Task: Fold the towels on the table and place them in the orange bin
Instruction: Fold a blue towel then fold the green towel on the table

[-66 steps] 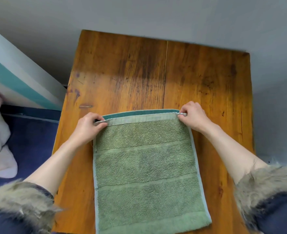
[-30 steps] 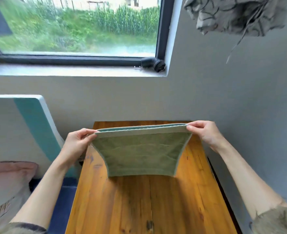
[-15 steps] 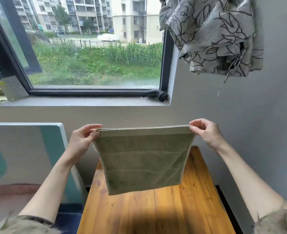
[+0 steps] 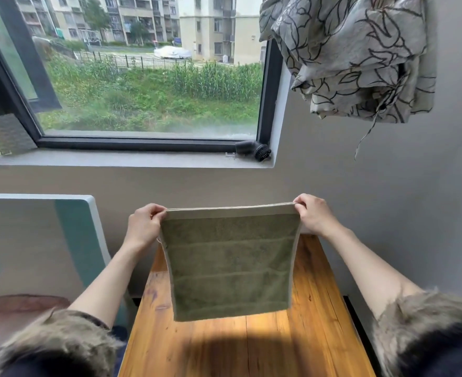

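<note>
Two hands are holding one green towel (image 4: 231, 262) up in the air over the table (image 4: 251, 349), its doubled top edge stretched level between them. The left hand (image 4: 142, 227) is pinching the upper left corner with curled fingers, and the right hand (image 4: 315, 213) is pinching the upper right corner in the same way. Two layers are showing along that top edge, so the towel is looking folded in half already, hanging flat and square with its lower edge clear of the wood. Judging from this, the work is sitting partway through one towel: at least one more fold is probably needed before it is compact enough to stow. No orange bin is appearing anywhere in view, so the placing step is not yet done, and where the bin stands cannot be told. No other towels are showing on the visible part of the table, so how many are waiting cannot be told either.
</note>
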Action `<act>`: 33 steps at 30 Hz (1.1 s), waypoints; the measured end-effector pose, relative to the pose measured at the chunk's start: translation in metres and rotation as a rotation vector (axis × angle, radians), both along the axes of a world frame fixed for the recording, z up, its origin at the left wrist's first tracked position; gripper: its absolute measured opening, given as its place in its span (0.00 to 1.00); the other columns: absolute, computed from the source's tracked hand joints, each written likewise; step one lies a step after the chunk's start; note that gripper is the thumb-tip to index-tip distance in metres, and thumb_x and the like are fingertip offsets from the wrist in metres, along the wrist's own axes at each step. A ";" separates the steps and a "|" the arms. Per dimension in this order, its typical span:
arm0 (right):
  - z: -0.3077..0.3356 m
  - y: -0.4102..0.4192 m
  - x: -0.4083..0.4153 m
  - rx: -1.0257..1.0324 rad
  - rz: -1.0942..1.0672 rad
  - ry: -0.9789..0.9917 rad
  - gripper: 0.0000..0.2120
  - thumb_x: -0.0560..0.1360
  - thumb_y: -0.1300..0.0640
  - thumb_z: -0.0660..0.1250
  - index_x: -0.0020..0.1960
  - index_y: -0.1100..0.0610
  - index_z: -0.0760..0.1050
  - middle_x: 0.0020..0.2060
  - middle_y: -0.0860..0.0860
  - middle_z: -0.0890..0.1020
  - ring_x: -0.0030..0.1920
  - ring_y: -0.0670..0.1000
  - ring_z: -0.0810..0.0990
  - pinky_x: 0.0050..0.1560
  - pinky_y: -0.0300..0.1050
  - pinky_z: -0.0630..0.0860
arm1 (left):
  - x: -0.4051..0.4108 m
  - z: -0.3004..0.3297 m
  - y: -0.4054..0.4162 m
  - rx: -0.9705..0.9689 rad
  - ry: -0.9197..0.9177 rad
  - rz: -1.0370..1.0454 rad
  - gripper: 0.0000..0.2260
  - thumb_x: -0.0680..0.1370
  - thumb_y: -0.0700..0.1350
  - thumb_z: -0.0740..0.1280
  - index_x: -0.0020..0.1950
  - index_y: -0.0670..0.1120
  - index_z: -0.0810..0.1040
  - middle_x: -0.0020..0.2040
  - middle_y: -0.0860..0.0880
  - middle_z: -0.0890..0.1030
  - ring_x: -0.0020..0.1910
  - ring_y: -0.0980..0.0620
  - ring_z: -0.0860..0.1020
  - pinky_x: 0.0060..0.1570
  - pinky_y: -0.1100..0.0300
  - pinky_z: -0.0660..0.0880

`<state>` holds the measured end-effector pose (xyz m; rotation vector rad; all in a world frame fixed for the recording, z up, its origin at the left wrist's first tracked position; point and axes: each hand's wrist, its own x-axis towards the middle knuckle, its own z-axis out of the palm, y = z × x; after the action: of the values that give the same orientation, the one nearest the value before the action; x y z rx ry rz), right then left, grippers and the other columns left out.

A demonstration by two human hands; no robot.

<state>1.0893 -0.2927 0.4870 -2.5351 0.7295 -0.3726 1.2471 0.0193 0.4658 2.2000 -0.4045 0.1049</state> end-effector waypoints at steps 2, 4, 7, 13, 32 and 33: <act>0.006 -0.002 0.005 -0.020 -0.049 -0.115 0.09 0.79 0.61 0.59 0.51 0.61 0.77 0.52 0.59 0.80 0.55 0.59 0.76 0.53 0.46 0.69 | 0.004 0.011 -0.008 -0.060 -0.044 0.015 0.07 0.78 0.39 0.65 0.51 0.40 0.81 0.49 0.43 0.82 0.47 0.51 0.76 0.51 0.62 0.69; 0.011 -0.003 0.003 -0.051 -0.060 -0.219 0.09 0.78 0.63 0.58 0.51 0.63 0.76 0.51 0.59 0.80 0.53 0.59 0.76 0.51 0.46 0.69 | 0.005 0.021 -0.012 -0.125 -0.081 0.009 0.07 0.78 0.40 0.64 0.52 0.40 0.80 0.48 0.45 0.81 0.47 0.51 0.76 0.51 0.62 0.69; 0.009 -0.002 -0.007 -0.082 -0.059 -0.305 0.09 0.78 0.65 0.58 0.52 0.64 0.76 0.51 0.60 0.80 0.53 0.60 0.76 0.52 0.46 0.68 | -0.001 0.023 -0.010 -0.170 -0.100 -0.043 0.07 0.78 0.39 0.64 0.52 0.41 0.80 0.46 0.48 0.79 0.47 0.52 0.76 0.49 0.63 0.69; -0.047 0.014 -0.049 0.041 -0.046 -0.212 0.09 0.77 0.66 0.60 0.52 0.65 0.77 0.51 0.58 0.81 0.53 0.58 0.77 0.49 0.38 0.65 | -0.033 -0.042 0.015 -0.066 0.054 -0.155 0.05 0.76 0.37 0.67 0.45 0.46 0.80 0.41 0.50 0.80 0.42 0.54 0.76 0.41 0.73 0.69; -0.215 0.037 -0.146 0.648 -0.094 0.560 0.05 0.76 0.59 0.63 0.46 0.59 0.78 0.45 0.54 0.81 0.46 0.53 0.79 0.51 0.50 0.78 | -0.110 -0.208 0.059 0.356 0.720 -0.346 0.04 0.77 0.44 0.66 0.46 0.50 0.80 0.46 0.52 0.81 0.49 0.52 0.78 0.52 0.53 0.76; -0.217 0.035 -0.140 0.635 -0.110 0.529 0.05 0.76 0.59 0.63 0.46 0.58 0.77 0.45 0.53 0.81 0.47 0.53 0.79 0.51 0.50 0.77 | -0.105 -0.209 0.054 0.346 0.677 -0.312 0.03 0.77 0.44 0.66 0.46 0.50 0.79 0.46 0.52 0.81 0.49 0.51 0.78 0.51 0.53 0.76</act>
<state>0.9489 -0.2575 0.2701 -1.9832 0.9888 0.4570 1.1419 0.0729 0.2568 2.3048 -0.3873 -0.9133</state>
